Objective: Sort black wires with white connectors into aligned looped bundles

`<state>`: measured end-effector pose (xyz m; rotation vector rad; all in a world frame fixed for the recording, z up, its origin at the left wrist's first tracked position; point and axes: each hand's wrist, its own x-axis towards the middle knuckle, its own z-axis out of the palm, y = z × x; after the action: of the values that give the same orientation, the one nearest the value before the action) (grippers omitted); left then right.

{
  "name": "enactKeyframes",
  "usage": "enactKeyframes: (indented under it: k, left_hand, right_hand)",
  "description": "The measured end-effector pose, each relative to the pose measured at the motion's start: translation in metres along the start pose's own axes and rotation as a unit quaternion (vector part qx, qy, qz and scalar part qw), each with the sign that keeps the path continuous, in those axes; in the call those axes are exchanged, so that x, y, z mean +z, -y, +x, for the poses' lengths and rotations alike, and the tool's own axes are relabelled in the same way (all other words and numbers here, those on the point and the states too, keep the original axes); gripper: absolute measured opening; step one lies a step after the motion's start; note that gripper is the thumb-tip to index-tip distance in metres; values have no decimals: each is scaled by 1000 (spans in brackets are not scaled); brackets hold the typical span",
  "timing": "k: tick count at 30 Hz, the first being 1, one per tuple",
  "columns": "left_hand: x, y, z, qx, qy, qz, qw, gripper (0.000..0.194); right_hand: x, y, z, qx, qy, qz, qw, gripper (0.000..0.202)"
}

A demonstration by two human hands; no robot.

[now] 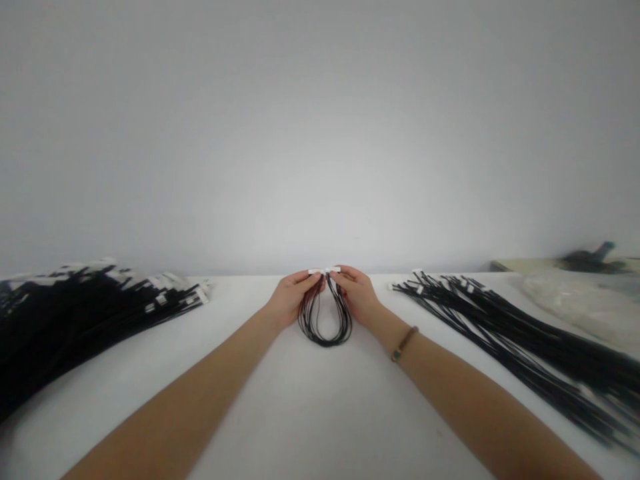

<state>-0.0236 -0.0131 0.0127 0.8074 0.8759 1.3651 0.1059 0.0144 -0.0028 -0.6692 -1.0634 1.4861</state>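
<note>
Black wire loop (pixel 325 320) mid-table, ends pinched: left hand (pixel 293 298) and right hand (pixel 356 293) each closed on white plug. Risk: strands slip, loop springs open, tangles with pile (pixel 500 327) right of loop.

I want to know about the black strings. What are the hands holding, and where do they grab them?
Both the left hand and right hand hold one looped bundle of black wires, pinched near its white connector ends.
</note>
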Motion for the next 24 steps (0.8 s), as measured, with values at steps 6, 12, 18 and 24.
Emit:
enactKeyframes:
  k: [6, 12, 18, 24]
  left_hand:
    - [0, -1, -1, -5, 2, 7, 1000, 16]
    - [-1, 1, 1, -10, 0, 25, 1000, 19]
    - [-4, 0, 0, -12, 11, 26, 1000, 19]
    - [-4, 0, 0, -8, 28, 25, 999, 21]
  right_hand:
    - [0, -2, 0, -9, -3, 1, 1000, 26]
    - [0, -1, -1, -9, -9, -7, 1000, 26]
    - [3, 1, -1, -6, -6, 7, 1000, 26]
    - [0, -1, -1, -9, 0, -21, 1000, 26]
